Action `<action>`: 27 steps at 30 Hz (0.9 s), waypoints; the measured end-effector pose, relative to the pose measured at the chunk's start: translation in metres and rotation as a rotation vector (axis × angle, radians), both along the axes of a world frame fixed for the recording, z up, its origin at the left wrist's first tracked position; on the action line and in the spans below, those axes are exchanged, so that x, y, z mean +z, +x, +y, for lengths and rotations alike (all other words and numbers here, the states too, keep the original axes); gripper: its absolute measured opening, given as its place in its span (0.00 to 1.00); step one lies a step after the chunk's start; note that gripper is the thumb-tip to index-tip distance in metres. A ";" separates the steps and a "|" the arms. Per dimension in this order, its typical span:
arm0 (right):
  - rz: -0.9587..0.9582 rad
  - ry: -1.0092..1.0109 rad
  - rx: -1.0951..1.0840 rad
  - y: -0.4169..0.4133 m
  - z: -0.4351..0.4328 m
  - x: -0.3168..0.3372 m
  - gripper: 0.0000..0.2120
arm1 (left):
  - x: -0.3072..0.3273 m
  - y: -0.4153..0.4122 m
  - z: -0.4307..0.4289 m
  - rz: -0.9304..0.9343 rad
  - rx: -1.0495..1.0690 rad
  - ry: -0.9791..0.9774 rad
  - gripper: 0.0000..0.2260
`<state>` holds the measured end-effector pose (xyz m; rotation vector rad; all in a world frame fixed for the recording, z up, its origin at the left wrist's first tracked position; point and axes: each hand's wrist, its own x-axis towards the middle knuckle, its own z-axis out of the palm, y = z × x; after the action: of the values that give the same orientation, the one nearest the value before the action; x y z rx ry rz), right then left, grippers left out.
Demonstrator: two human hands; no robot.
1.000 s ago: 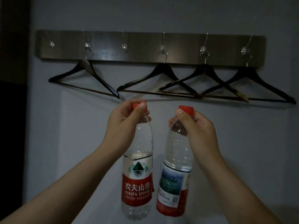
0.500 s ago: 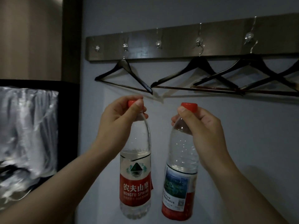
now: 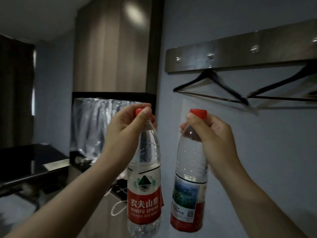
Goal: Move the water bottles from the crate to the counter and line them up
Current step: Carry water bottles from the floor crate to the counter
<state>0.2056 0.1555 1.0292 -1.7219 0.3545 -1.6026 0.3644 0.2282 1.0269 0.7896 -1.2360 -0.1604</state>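
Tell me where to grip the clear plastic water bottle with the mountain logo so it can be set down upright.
Probably shift to the waist of the clear plastic water bottle with the mountain logo, just above its red label, coming from its left side. The left hand pinches only the neck under the red cap, so the bottle dangles; the wide straight body gives a firmer wrap.

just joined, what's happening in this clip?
A person is carrying two water bottles, both lifted in the air. The left hand grips the left bottle by its neck, and the right hand grips the right bottle the same way. Both are capped. Neither is set down; a coat rack is on the wall behind.
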 end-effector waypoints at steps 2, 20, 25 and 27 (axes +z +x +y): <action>0.010 -0.003 0.045 0.044 0.007 -0.005 0.08 | -0.004 0.039 0.015 0.004 0.032 0.007 0.10; -0.016 0.028 0.495 0.399 -0.051 -0.033 0.12 | -0.026 0.348 0.020 -0.045 0.568 0.046 0.13; -0.010 0.001 0.592 0.502 -0.077 -0.024 0.12 | -0.023 0.434 0.009 -0.035 0.729 0.053 0.17; 0.012 -0.004 0.629 0.542 -0.083 -0.026 0.12 | -0.024 0.467 0.006 -0.029 0.775 0.062 0.18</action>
<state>0.7478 0.0720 1.0037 -1.6269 -0.1783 -1.1290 0.8315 0.2338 1.0027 1.2715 -0.8787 0.4462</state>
